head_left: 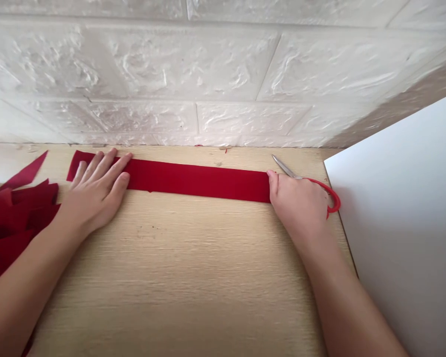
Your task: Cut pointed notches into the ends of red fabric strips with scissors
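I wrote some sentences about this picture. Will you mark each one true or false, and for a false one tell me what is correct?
1. The left hand rests flat on the red fabric strip. True.
2. The right hand holds scissors. True.
3. The scissors have black handles. False: the handles are red.
4. Red scraps lie to the right of the strip. False: the red scraps lie to its left.
5. The strip lies on a blue tabletop. False: it lies on a light wood-grain tabletop.
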Motion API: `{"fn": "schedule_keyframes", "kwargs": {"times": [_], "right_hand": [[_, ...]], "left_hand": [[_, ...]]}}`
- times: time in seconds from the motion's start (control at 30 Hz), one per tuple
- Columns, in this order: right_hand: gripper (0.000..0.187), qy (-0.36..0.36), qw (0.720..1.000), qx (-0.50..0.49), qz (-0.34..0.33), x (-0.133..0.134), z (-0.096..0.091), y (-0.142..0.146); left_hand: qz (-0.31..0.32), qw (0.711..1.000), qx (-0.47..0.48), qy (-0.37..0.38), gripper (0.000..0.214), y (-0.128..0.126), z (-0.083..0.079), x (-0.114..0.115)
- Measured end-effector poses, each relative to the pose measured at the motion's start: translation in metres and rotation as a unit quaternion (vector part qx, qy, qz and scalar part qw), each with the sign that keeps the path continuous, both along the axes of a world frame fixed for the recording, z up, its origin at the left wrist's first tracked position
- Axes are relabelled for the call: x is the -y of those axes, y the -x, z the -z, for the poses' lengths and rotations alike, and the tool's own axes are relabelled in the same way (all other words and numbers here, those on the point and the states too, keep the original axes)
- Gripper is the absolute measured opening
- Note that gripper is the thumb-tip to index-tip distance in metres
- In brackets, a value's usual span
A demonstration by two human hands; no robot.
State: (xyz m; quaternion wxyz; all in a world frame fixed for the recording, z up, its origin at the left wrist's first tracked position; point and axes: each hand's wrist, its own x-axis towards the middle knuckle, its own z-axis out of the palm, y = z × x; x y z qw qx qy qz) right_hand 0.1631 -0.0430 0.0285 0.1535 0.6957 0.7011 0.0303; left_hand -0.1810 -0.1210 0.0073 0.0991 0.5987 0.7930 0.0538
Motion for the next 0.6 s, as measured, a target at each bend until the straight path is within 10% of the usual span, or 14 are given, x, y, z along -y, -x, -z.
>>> {"fn": "schedule_keyframes", "kwargs": {"times": [0.6], "right_hand": [[0.062, -0.025, 1.000, -0.001, -0.001, -0.0006, 0.0040, 0.0009]], "left_hand": [[-0.053, 0.997, -0.060, -0.022, 0.090, 0.0083, 0.0055, 0.0007]]}}
